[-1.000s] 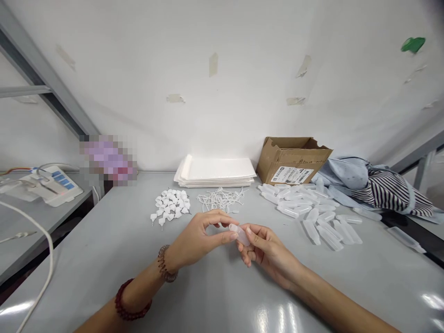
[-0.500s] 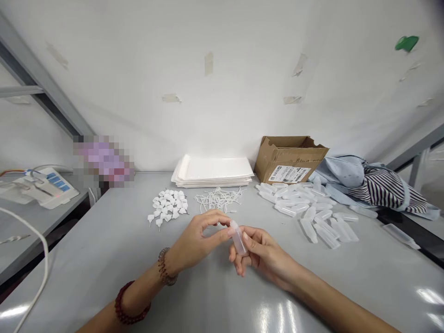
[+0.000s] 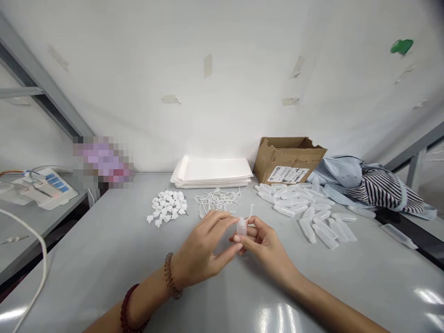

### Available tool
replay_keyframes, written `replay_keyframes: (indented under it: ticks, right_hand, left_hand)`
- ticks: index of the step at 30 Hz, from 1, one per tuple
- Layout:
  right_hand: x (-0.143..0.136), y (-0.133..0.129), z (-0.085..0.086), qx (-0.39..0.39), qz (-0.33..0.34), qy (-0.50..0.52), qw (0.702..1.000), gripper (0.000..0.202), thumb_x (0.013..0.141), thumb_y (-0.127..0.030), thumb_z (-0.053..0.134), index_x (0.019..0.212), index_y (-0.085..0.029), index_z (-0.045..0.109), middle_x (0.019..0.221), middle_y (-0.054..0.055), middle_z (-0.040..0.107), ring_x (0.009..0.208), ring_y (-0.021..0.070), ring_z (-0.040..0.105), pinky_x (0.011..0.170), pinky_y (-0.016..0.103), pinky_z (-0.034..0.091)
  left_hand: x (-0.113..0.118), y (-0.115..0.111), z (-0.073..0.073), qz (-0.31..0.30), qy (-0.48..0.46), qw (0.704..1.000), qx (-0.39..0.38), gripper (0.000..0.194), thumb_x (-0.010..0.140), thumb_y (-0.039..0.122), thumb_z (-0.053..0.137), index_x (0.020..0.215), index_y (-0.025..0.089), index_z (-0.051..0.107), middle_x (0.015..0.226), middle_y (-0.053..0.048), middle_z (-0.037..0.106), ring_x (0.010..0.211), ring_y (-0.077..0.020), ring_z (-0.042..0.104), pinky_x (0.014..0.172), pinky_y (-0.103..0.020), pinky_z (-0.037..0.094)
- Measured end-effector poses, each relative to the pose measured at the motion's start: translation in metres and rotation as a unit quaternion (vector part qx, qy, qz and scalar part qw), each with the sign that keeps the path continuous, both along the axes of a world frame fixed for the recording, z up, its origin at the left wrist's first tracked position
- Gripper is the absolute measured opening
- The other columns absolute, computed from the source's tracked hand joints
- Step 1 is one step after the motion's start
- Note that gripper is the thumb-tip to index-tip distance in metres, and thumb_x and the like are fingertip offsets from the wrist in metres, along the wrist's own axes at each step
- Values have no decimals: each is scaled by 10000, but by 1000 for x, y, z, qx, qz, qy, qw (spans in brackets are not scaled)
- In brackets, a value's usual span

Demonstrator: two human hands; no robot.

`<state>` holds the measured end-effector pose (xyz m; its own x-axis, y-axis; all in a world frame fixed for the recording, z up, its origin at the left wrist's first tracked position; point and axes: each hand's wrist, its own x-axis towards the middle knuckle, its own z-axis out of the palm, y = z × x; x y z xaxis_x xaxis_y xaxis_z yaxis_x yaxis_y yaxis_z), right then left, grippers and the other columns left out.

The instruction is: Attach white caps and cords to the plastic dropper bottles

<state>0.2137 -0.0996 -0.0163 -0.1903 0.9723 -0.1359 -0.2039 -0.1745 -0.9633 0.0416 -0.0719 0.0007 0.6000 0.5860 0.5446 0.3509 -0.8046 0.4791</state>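
Note:
A small translucent bottle (image 3: 242, 227) stands nearly upright between my two hands above the grey table. My right hand (image 3: 265, 240) is closed on it, thumb in front and fingers behind. A thin white tube (image 3: 251, 212) sticks up by the right fingers. My left hand (image 3: 208, 245) has fingertips and thumb on the bottle's left side and top. Behind the hands lie a pile of thin white tubes (image 3: 217, 198) and, to the left, a pile of white caps with fine tips (image 3: 168, 206). Many translucent bottles (image 3: 291, 202) lie at the right.
A stack of white sheets or envelopes (image 3: 215, 171) and an open cardboard box (image 3: 289, 162) stand along the wall. Blue and striped cloth (image 3: 388, 187) lies at the right. A white cable (image 3: 43, 259) and a white device (image 3: 52, 187) are at the left.
The bottle has turned more upright, and my left hand has moved right and reached over it. A thin white tube now shows beside my right fingers.

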Motion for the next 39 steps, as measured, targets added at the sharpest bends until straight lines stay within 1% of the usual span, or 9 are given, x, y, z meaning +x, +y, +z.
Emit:
replay_keyframes:
  ticks: [5, 10, 16, 20, 23, 26, 28, 32, 39]
  right_hand:
    - [-1, -2, -2, -13, 1, 11, 1000, 367, 698, -344, 757, 842, -203, 450, 724, -16, 660, 691, 150, 642, 703, 297, 489]
    - [-4, -4, -6, -13, -12, -12, 1000, 364, 678, -330, 768, 822, -204, 458, 651, -41, 621, 627, 134, 596, 647, 277, 464]
    - [-4, -6, -10, -3, 2, -29, 1000, 355, 698, -366, 754, 858, -204, 482, 657, -28, 642, 640, 133, 592, 648, 269, 450]
    - [-2, -4, -4, -43, 34, 47, 997, 381, 754, -444, 693, 975, -202, 499, 814, 22, 676, 719, 140, 618, 637, 258, 466]
    - [-4, -1, -2, -91, 62, 86, 990, 327, 755, -397, 705, 946, -194, 534, 860, 31, 672, 695, 120, 620, 574, 217, 451]
    - [-11, 6, -4, -73, 98, 26, 992, 217, 748, -330, 705, 801, -156, 588, 697, 7, 639, 591, 94, 588, 561, 207, 450]
    - [-19, 14, -6, -14, 139, -84, 987, 165, 783, -295, 654, 768, -138, 605, 617, 0, 609, 562, 101, 579, 562, 221, 464]
    - [-40, 35, -9, 185, 210, -341, 897, 112, 848, -209, 535, 811, -139, 615, 637, 11, 615, 564, 115, 565, 548, 233, 451]
    - [-74, 49, -12, 333, 234, -441, 800, 139, 857, -143, 490, 839, -145, 628, 845, 81, 633, 733, 174, 564, 662, 293, 409]
  left_hand:
    - [8, -6, -12, 38, 58, 991, 117, 493, 879, 249, 571, 1296, 103, 352, 1132, -175, 582, 1075, -273, 550, 890, -432, 513]
    - [12, -8, -15, 62, 87, 980, 170, 417, 877, 150, 531, 1255, 63, 378, 1085, -189, 589, 1005, -281, 579, 824, -434, 546]
    - [5, -7, -12, 33, 41, 997, 59, 395, 802, 87, 541, 1169, 142, 404, 1030, -117, 572, 967, -234, 563, 811, -380, 538]
    - [-14, -11, -14, 3, 34, 999, -14, 464, 746, 73, 587, 1159, 193, 412, 1036, -73, 568, 960, -194, 561, 818, -314, 521]
    - [-35, -19, -18, 23, 50, 996, -70, 516, 727, 89, 615, 1180, 219, 405, 1085, -61, 558, 1002, -189, 552, 855, -300, 502]
    - [-59, -26, -20, 63, 85, 987, -124, 470, 728, 126, 628, 1143, 231, 435, 1074, -47, 567, 995, -191, 558, 861, -307, 492]
    - [-75, -26, -19, 95, 112, 977, -156, 436, 722, 173, 652, 1112, 224, 463, 1061, -46, 580, 968, -200, 568, 848, -320, 493]
    - [-106, -19, -16, 151, 146, 957, -200, 430, 709, 259, 684, 1100, 221, 509, 1101, -52, 604, 987, -227, 578, 856, -347, 483]
    - [-144, -6, -18, 198, 166, 942, -215, 439, 706, 345, 689, 1101, 214, 548, 1181, -78, 594, 1098, -271, 544, 917, -383, 460]
